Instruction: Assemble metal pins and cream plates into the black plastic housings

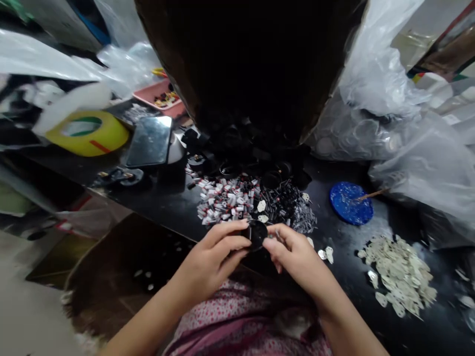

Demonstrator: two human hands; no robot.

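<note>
Just past the table's near edge, my left hand (218,252) grips a round black part (257,235), shaped like a shallow cup or cap, by its left side. The fingers and thumb of my right hand (291,249) are pinched together at its right rim. Something small and greyish seems to be between them, too small to name. Right behind the hands lies a heap of small white pieces with red ends (226,198). Beside it is a pile of thin dark and grey pins (297,210). A pale flat plate (261,205) lies on these heaps.
A large dark box (252,64) opens toward me, with black parts at its mouth. To the right are a blue lid with a stick (345,205), a heap of pale plates (401,277) and plastic bags (426,168). Leftward are yellow tape (111,136), a phone-like slab (150,141) and a pink tray (144,94).
</note>
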